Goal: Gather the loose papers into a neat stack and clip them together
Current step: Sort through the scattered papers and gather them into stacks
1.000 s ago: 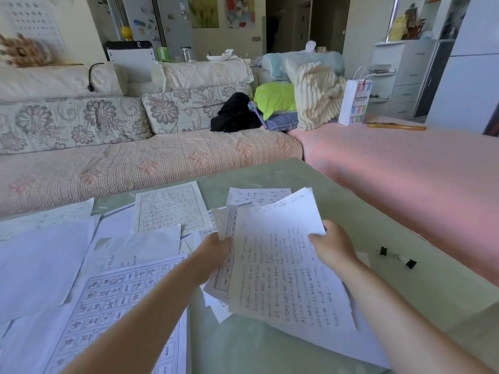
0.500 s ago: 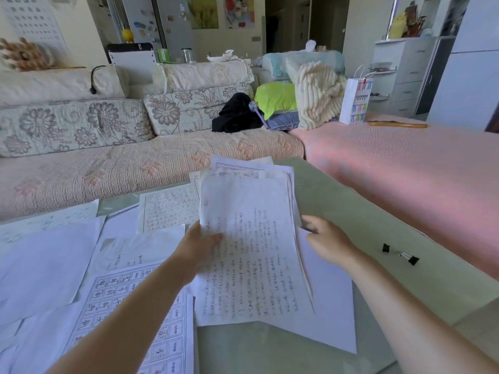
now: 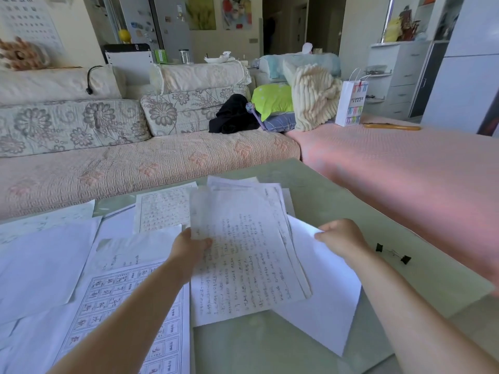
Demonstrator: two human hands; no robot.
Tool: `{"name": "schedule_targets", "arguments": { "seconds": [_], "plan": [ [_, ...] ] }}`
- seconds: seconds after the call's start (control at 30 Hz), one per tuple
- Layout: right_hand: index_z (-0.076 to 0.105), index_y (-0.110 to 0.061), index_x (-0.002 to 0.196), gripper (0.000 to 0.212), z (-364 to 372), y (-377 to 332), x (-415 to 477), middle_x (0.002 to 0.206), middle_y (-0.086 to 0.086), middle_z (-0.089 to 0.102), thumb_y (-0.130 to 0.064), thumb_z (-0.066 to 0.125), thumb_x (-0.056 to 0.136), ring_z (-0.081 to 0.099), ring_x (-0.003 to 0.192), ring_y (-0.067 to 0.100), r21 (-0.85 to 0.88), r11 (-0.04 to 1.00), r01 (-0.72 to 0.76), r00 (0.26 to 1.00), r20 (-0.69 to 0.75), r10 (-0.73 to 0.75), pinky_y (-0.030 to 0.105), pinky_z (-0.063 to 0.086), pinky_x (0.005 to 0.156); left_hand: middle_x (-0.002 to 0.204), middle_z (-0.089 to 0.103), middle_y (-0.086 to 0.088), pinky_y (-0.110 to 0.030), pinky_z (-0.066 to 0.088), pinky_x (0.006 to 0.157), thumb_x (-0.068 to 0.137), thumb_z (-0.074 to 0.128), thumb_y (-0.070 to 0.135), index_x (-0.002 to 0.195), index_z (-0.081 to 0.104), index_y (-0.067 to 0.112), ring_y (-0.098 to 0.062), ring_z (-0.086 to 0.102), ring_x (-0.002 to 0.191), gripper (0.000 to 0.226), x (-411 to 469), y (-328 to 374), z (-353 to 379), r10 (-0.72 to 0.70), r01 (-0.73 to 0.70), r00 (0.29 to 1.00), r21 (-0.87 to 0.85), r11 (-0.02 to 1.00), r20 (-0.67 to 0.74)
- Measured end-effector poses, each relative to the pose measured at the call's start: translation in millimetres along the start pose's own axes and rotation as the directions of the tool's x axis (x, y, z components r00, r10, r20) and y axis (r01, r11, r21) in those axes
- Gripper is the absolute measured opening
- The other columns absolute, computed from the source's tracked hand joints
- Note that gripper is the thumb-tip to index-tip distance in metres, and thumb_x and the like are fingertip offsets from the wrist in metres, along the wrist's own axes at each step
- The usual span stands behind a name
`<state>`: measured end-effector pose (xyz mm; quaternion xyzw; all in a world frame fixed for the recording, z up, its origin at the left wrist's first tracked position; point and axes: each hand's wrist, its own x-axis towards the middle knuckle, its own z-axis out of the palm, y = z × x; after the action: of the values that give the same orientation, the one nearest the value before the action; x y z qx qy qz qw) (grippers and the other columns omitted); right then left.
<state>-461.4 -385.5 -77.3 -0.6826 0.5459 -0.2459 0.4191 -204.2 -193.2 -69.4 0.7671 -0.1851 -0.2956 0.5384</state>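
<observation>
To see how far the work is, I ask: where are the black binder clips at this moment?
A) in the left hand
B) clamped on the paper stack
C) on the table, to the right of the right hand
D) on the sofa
C: the binder clips lie on the bare table, apart from the right hand, which pinches a blank sheet; the left hand grips the handwritten stack.
</observation>
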Motion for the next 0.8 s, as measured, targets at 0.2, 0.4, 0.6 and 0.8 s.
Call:
{"name": "schedule_targets", "arguments": {
  "seconds": [0.2, 0.4, 0.6, 0.8],
  "plan": [
    [0.047, -0.017, 0.06, 0.029, -6, 4, 9, 0.058, 0.004, 0.036, -0.002, 0.062, 0.079, 0.03, 0.062, 0.022, 0.249, 0.965, -0.081, 0.963, -0.231, 0.141, 0.03, 0.022, 0.059, 0.098, 0.071, -0.021, -0.048, 0.059, 0.074, 0.094, 0.057, 0.002, 0.106, 0.064, 0.005, -0.037, 0.07, 0.086, 0.014, 3, -2, -5, -0.108, 0.109, 0.987, -0.001, 0.994, 0.12],
    [0.063, 0.004, 0.077, 0.015, 20, -2, -2, 0.069, 0.003, 0.047, -0.008, 0.066, 0.085, 0.038, 0.065, 0.016, 0.163, 0.986, -0.044, 0.999, 0.023, 0.041, 0.027, 0.028, 0.063, 0.101, 0.072, -0.02, -0.052, 0.054, 0.088, 0.094, 0.055, -0.001, 0.106, 0.062, 0.003, -0.038, 0.069, 0.094, 0.014, -2, 6, 10, -0.17, 0.172, 0.949, 0.019, 0.985, 0.264],
    [0.067, -0.006, 0.091, 0.013, 30, -17, -11, 0.086, 0.01, 0.069, -0.008, 0.054, 0.09, 0.05, 0.069, 0.019, 0.067, 0.997, 0.041, 0.959, 0.278, -0.058, 0.026, 0.036, 0.063, 0.098, 0.074, -0.017, -0.046, 0.057, 0.074, 0.096, 0.061, 0.018, 0.106, 0.066, 0.005, -0.036, 0.071, 0.089, 0.017, 0, 9, 18, -0.153, 0.166, 0.935, -0.015, 0.986, 0.32],
    [0.033, -0.015, 0.063, 0.026, 25, -22, -14, 0.058, -0.006, 0.032, -0.015, 0.054, 0.078, 0.027, 0.055, 0.02, 0.019, 0.995, 0.099, 0.986, 0.134, -0.1, 0.032, 0.019, 0.054, 0.101, 0.074, -0.011, -0.056, 0.057, 0.082, 0.089, 0.069, 0.015, 0.116, 0.062, 0.018, -0.033, 0.073, 0.089, 0.028, 1, 6, 14, 0.069, -0.046, 0.978, -0.118, 0.992, 0.197]
  ]
}}
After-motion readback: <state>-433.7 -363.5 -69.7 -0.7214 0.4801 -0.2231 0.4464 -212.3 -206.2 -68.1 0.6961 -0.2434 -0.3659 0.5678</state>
